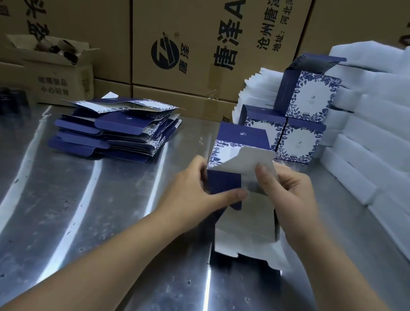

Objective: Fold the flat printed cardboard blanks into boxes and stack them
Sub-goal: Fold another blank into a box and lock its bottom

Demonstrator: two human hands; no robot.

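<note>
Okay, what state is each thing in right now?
Box being folded: partly formed, near flaps open.
Left hand: grips the box's blue side.
Right hand: pinches the white flap.
Flat blanks: unfolded, piled.
Finished boxes: stacked, top one's lid open.
Small brown carton: flaps open.

the shiny steel tabletop [58,214] lies bare across the near left and in a strip between the far-left pile of flat blue printed blanks [115,132] and the far-right stack of folded blue-and-white boxes [302,111]. white foam slabs [399,135] wall the right edge; tall brown cartons [191,21] close the far side.
</note>
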